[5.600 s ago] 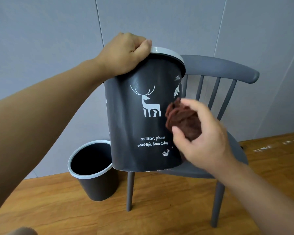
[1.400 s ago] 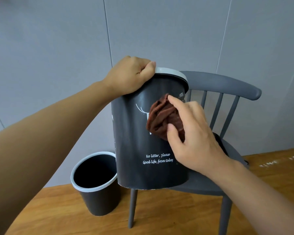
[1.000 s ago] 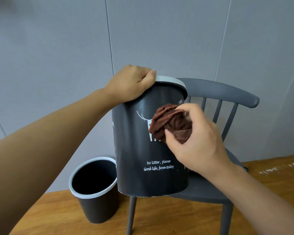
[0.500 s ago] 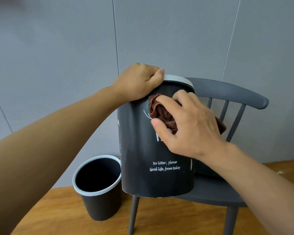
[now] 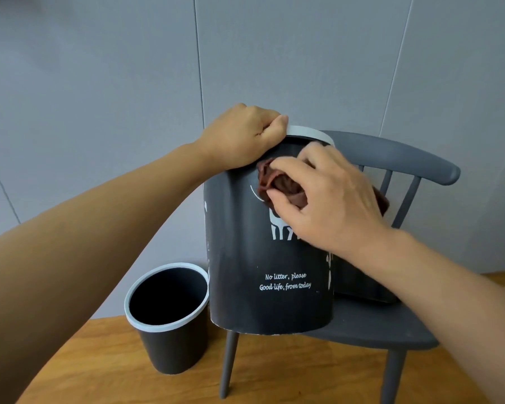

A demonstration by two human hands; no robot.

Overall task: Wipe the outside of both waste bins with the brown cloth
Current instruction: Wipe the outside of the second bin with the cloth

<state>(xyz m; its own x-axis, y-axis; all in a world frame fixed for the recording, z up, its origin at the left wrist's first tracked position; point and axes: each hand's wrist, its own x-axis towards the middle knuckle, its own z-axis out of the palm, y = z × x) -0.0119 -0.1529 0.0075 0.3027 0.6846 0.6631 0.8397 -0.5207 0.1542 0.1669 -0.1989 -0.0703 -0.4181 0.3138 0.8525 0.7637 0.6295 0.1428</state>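
1. The right hand has climbed the front of the tall waste bin over the past second, from the deer print at mid-height to just under the pale rim; its fingers are curled round the bunched brown cloth and press it against the dark wall
2. The left hand has not shifted: it stays clenched over the rim at the near-left side and holds the bin, whose base sits at the front edge of the grey chair
3. Judged from this, the upper front band is getting its pass now, while the lower front with the white lettering, the sides and the back may need more strokes
4. The second waste bin stands upright on the wooden floor, just left of the chair and close beside the tall bin; nothing touches it, so it looks not yet started
5. Edges: the cloth hand is nearly touching the left hand's knuckles, so a further stroke leftward or upward has almost no room; the rim is right above it
6. Open room lies downward along the front and rightward round the curve, though the chair's spindles and a dark object on the seat stand close behind that side
7. The bin's base overhangs the seat's front edge, so the left hand's grip matters
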